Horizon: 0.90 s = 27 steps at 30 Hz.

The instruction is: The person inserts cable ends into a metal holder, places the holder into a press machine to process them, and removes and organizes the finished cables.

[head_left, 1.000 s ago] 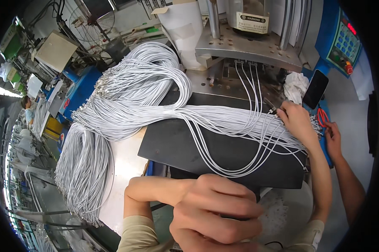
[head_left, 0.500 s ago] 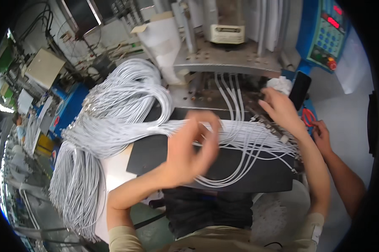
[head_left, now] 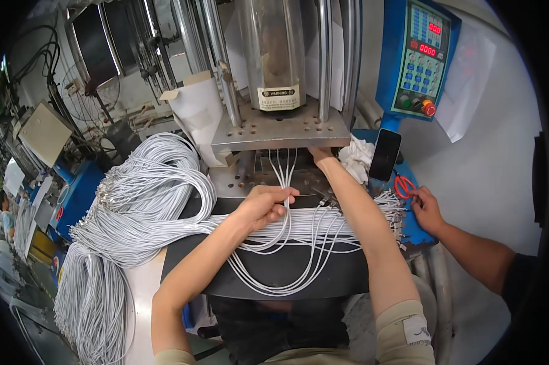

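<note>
Left hand (head_left: 263,208) has moved furthest: 1.0 s ago it is low and close to the lens, 0.5 s ago a blur over the bundle (head_left: 323,225); now it sits just in front of the press (head_left: 286,131), thumb and fingers pinching a few cables (head_left: 286,180). Exact count not certain where the strands overlap. Right hand (head_left: 321,154) also shifts: 1.0 s ago it is at the right end of the bundle, 0.5 s ago lifted off; now it reaches under the right side of the upper plate. Its fingers are hidden there, so cannot tell whether they are spread, pressed together or pinching. The held cables run from the gap under the plate down to the left hand, then over the bundle; upper ends dark and unclear. Judgement: the 2 hands are now engaged at the press together, the left probably steadying or drawing the strands while the right attends to their ends. Other cables hang in a loose loop over the black board (head_left: 347,277). At the right, a co-worker's hand (head_left: 427,210) remains beside the red scissors (head_left: 403,186); contact uncertain. View also swings, so the whole bench appears displaced.
</note>
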### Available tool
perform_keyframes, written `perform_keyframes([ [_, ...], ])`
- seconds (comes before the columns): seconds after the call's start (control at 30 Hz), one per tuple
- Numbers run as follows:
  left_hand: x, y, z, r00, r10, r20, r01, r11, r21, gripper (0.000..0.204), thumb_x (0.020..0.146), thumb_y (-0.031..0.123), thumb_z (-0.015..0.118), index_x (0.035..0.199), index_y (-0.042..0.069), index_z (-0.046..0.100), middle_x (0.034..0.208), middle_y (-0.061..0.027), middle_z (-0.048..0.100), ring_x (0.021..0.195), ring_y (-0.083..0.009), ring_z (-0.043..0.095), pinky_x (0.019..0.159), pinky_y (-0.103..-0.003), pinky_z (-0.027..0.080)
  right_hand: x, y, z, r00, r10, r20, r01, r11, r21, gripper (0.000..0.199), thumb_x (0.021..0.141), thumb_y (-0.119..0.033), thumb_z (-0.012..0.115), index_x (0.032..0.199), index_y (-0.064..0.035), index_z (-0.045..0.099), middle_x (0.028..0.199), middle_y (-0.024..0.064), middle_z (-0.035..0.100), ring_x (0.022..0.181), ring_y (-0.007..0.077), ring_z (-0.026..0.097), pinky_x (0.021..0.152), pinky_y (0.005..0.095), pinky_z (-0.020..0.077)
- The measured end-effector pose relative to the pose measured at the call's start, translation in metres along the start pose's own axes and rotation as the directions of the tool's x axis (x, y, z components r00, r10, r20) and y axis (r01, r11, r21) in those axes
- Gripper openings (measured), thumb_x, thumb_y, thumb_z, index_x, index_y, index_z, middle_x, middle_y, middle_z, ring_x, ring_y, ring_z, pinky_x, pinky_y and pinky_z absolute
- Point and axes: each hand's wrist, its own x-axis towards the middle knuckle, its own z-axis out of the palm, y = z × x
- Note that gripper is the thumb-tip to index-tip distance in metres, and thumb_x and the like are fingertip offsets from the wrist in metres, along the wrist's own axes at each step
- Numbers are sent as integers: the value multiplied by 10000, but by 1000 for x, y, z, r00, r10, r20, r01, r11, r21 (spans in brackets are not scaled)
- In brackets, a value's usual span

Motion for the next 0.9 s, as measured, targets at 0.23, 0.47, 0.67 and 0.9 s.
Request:
perform_keyframes([
  [0.23,-93,25,17,940,161,-302,-67,951,301,280,1028,228,673,1059,-50,686,920,-96,767,461,-68,595,367,-188,422,-47,-103,1,521,676,521,-840,513,175,397,1026,-493,542,889,-128,620,747,19,623,604,129,523,441,316,324],
  [0.47,-168,6,49,956,-67,-287,150,949,278,224,1003,202,704,918,-2,733,861,-92,770,414,-66,564,349,-212,415,-99,-196,-7,784,403,473,137,630,-764,671,923,-646,632,953,13,754,924,223,738,908,371,728,745,429,563],
  [0.67,-208,33,3,409,857,-314,-89,380,921,149,1011,118,665,965,-18,704,791,-92,747,455,-119,628,373,-250,422,-104,-160,-35,762,341,551,214,671,-710,648,938,-573,660,1067,61,695,1052,262,711,1021,436,689,871,502,543],
  [0.9,-164,77,-196,161,824,-543,333,472,816,524,1014,369,645,673,-29,659,570,-87,642,436,-133,601,416,-262,421,-130,-192,-87,828,185,529,230,748,-622,411,979,-378,654,1028,25,586,1041,228,655,1031,426,655,880,504,517],
])
